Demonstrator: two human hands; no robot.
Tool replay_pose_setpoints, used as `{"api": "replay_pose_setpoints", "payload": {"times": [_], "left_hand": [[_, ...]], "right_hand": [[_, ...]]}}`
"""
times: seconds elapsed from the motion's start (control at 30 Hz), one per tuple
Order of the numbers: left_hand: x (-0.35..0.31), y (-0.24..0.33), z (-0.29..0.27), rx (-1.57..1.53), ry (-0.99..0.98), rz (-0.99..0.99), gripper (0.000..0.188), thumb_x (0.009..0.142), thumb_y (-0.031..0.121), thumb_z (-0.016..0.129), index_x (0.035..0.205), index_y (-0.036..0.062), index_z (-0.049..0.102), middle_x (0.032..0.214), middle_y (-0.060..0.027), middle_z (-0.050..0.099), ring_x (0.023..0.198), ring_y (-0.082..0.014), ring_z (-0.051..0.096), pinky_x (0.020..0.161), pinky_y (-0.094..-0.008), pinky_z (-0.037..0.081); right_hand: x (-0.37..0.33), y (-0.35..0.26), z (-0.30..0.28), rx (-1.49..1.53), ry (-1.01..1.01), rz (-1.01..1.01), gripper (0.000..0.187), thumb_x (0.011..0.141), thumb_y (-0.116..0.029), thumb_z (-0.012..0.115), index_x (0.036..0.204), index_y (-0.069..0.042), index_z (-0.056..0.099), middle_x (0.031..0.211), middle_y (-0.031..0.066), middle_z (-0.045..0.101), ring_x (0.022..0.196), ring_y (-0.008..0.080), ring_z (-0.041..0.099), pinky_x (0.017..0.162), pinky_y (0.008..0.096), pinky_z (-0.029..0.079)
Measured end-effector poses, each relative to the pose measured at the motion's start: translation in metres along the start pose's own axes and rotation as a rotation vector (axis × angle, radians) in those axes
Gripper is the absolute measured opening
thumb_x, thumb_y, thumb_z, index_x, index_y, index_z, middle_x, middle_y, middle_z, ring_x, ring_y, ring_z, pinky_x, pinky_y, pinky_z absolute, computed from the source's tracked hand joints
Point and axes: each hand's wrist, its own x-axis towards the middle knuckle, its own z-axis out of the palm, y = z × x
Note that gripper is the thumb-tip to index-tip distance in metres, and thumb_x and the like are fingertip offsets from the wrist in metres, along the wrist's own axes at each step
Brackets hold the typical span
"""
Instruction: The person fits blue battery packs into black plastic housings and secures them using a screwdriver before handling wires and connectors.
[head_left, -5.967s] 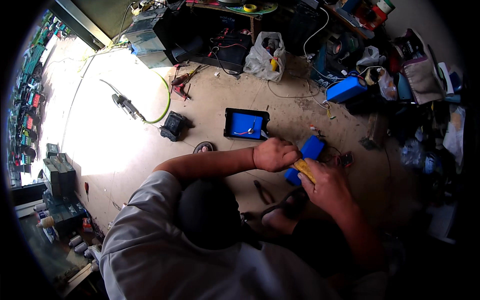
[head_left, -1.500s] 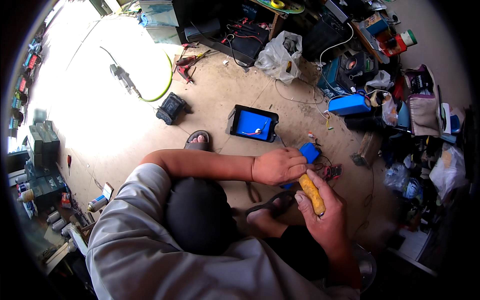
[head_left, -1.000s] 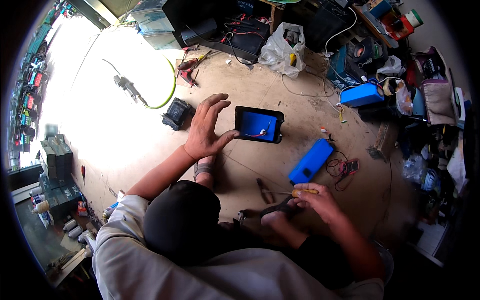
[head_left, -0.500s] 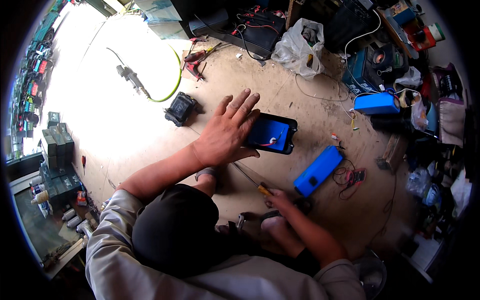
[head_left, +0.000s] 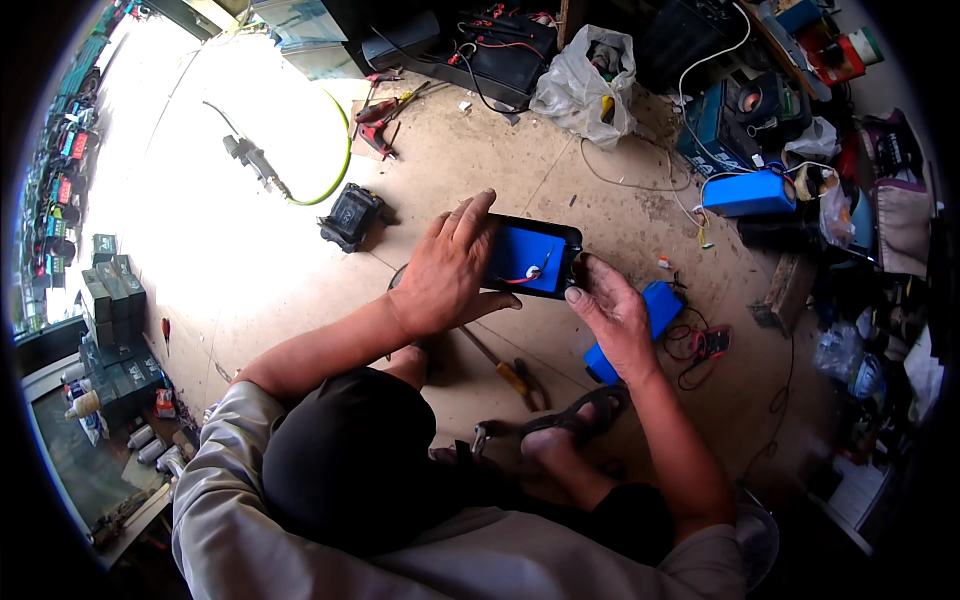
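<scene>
A black open case [head_left: 573,243] with a blue battery pack [head_left: 522,257] inside is held up between my hands. A white plug with thin red and black wires shows on the pack. My left hand [head_left: 447,265] grips the case's left end, fingers along its top and thumb by the near edge. At the right end, my right hand [head_left: 618,315] holds the corner between thumb and fingers. On the floor below lies a long screwdriver [head_left: 512,377] with a yellowish handle. Behind my right hand is another blue battery pack [head_left: 661,306], partly covered.
A black box-like part [head_left: 352,216] and red-handled pliers [head_left: 374,128] lie on the floor ahead. Right of the hands is a red multimeter [head_left: 712,343] with leads. Farther off are a white plastic bag [head_left: 590,90] and another blue pack [head_left: 748,194]. Dark boxes [head_left: 118,298] are stacked at left.
My right hand has let go of the screwdriver, now on the floor, and has come up to the case's right end. The case has shifted slightly left.
</scene>
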Motion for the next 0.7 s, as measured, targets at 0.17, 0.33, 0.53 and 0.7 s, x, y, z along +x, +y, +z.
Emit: {"api": "replay_pose_setpoints", "payload": {"times": [0.17, 0.33, 0.53, 0.7], "left_hand": [[-0.001, -0.004, -0.001, -0.079, 0.034, 0.03, 0.105, 0.078, 0.059, 0.089, 0.145, -0.0112, 0.049, 0.152, -0.0297, 0.046, 0.133, -0.0469, 0.056, 0.113, -0.0489, 0.049], [0.001, -0.002, -0.006, -0.104, 0.032, 0.043, 0.104, 0.081, 0.061, 0.087, 0.144, -0.012, 0.05, 0.15, -0.0294, 0.047, 0.13, -0.0467, 0.057, 0.111, -0.0486, 0.05], [-0.001, -0.002, 0.001, -0.127, 0.047, 0.018, 0.104, 0.08, 0.061, 0.088, 0.143, -0.0124, 0.049, 0.151, -0.0299, 0.046, 0.127, -0.0474, 0.059, 0.108, -0.0479, 0.053], [0.003, -0.004, 0.011, -0.124, 0.075, -0.004, 0.101, 0.073, 0.052, 0.091, 0.137, -0.0146, 0.053, 0.142, -0.0269, 0.049, 0.129, -0.0427, 0.057, 0.106, -0.0443, 0.055]], "right_hand": [[0.011, -0.02, 0.013, -0.004, -0.036, 0.16, 0.042, 0.095, -0.01, 0.078, 0.131, 0.008, 0.067, 0.122, 0.0145, 0.075, 0.112, 0.0153, 0.068, 0.099, 0.0315, 0.054], [0.025, -0.03, 0.014, -0.146, -0.053, 0.29, 0.03, 0.09, -0.01, 0.081, 0.116, 0.004, 0.075, 0.105, 0.0072, 0.078, 0.095, 0.0125, 0.068, 0.087, 0.0304, 0.055], [0.037, -0.023, 0.016, -0.071, -0.028, 0.428, 0.024, 0.087, -0.009, 0.084, 0.106, 0.003, 0.078, 0.09, 0.006, 0.075, 0.076, 0.0109, 0.064, 0.07, 0.0285, 0.051], [0.034, -0.017, 0.022, -0.018, 0.009, 0.398, 0.019, 0.088, -0.009, 0.085, 0.101, 0.002, 0.079, 0.084, 0.0035, 0.073, 0.07, 0.0091, 0.06, 0.065, 0.0275, 0.049]]}}
